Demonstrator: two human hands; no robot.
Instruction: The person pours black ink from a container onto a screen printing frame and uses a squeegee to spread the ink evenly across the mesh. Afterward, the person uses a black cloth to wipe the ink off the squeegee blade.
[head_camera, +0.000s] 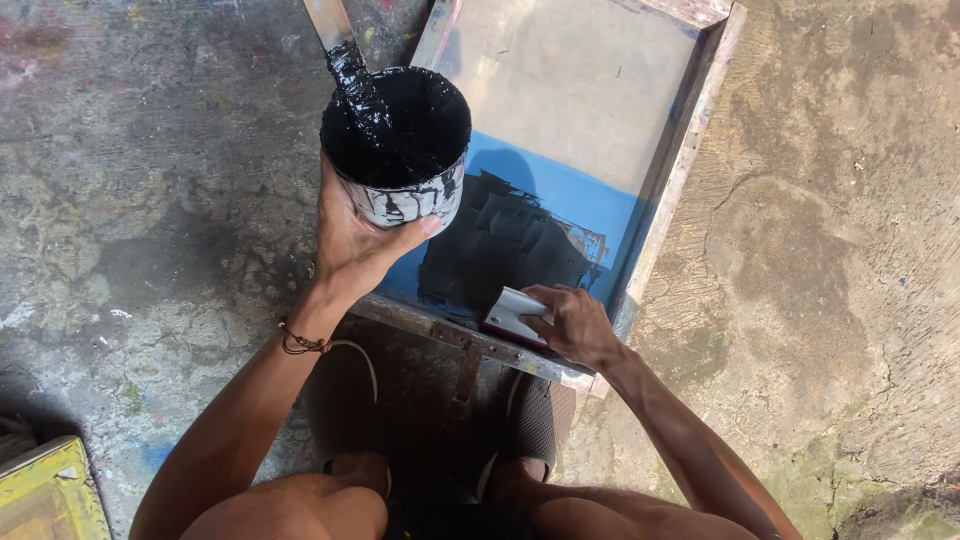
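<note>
Hands grip upright ink cup (400, 150) and flat-lying scraper (512, 317).

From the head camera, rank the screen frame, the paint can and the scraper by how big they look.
1. Screen frame, by far the largest.
2. Paint can, held up in the left hand; it is nearer the camera, so it may look bigger than it is.
3. Scraper, under the right hand and partly hidden.

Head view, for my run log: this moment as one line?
left hand: holds ink cup, stick inside | right hand: grips scraper on screen | floor: concrete
</note>
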